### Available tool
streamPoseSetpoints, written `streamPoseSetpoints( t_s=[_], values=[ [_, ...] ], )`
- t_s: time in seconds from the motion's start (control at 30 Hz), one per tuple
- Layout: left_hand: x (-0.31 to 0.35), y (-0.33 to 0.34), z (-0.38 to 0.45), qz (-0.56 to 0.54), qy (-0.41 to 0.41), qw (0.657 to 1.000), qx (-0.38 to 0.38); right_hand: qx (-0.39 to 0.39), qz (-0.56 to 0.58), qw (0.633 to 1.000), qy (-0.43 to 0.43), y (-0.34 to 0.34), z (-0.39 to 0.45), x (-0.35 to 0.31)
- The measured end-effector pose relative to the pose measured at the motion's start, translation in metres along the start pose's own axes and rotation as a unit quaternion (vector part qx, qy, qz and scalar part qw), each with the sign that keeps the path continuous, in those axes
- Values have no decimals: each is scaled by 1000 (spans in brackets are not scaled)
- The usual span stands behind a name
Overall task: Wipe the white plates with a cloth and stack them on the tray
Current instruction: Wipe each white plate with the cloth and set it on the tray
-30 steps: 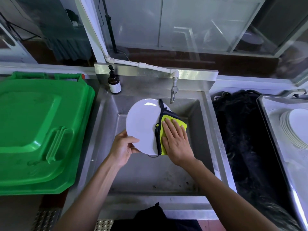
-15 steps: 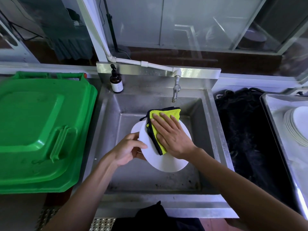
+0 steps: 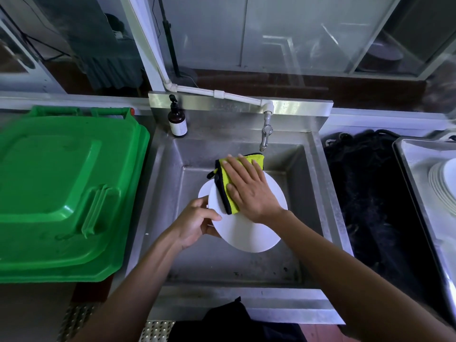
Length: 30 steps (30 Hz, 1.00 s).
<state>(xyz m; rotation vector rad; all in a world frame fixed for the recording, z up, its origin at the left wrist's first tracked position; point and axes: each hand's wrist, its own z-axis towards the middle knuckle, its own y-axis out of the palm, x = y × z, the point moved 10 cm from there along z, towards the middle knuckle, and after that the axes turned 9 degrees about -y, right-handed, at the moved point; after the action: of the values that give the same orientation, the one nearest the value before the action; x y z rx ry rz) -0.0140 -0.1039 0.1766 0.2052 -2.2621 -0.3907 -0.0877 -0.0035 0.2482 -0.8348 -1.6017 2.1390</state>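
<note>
The plate (image 3: 246, 230) is held tilted above the sink (image 3: 308, 193) basin. The left hand (image 3: 195, 222) grips its left rim with curled fingers; a second white rim shows behind it (possibly another plate). The right hand (image 3: 249, 186) lies flat, fingers straight, pressing the yellow cloth (image 3: 225, 180) onto the plate's upper face. Step in hand: wiping. The next move likely calls for carrying the plate to the stack (image 3: 441, 186) on the tray (image 3: 404, 154), far right.

No text, brand or number can be read anywhere. The dark brown pump bottle (image 3: 177, 119) at the sink's back corner bears a pale label, but its print is too small to read.
</note>
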Motion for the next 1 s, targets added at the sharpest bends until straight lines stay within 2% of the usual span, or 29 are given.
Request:
streamPoseSetpoints(
  t_s=[0.23,0.37,0.6,0.73,0.87,1.0],
  values=[
    [0,-1,1,-53,38,995,80,43,58,980,187,17,-22,46],
    [1,1,3,-77,49,990,108,39,78,964,251,38,-45,49],
    [6,5,14,-104,57,984,136,52,119,964,232,52,-65,9],
    [4,5,16,-118,55,979,155,52,125,963,232,56,-81,11],
    [5,8,18,-124,63,977,163,76,144,943,290,51,-95,42],
    [10,14,21,-112,63,979,160,116,239,908,324,39,-100,74]
  ],
)
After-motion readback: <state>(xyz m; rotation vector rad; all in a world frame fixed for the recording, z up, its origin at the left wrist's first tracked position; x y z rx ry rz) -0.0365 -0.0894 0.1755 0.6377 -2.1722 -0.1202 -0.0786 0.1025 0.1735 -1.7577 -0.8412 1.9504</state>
